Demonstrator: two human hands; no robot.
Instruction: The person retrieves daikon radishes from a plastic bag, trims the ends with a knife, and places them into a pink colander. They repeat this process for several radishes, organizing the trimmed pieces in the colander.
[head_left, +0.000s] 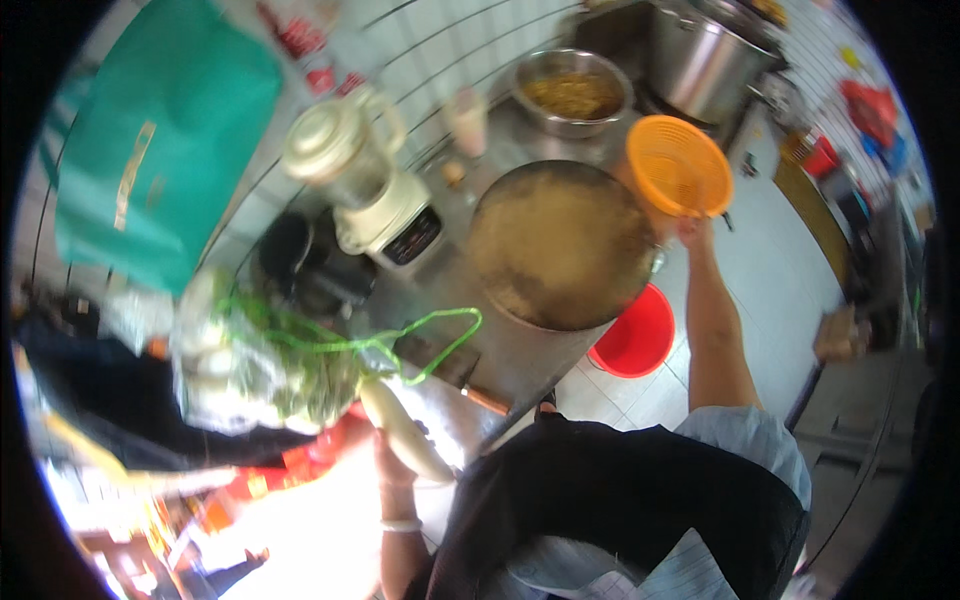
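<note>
My left hand (394, 459) is closed around a long white radish (405, 431) at the lower left, just off the metal counter (517, 356). Out to the right, my right hand (696, 231) grips the rim of an orange plastic colander (660, 169), which is tilted and shows no food inside. The colander is beside a round wooden chopping block (559, 240), whose top is wet or stained. A cleaver lies near the counter's front edge, its wooden handle (487, 400) pointing towards me. Some blur softens both hands.
A clear bag of leafy vegetables (262, 367) and a green loop (450, 352) lie left. Behind stand a blender (375, 187), a steel bowl of food (574, 94) and a large steel pot (705, 64). A red bucket (637, 337) stands on the floor. A teal bag (165, 142) hangs upper left.
</note>
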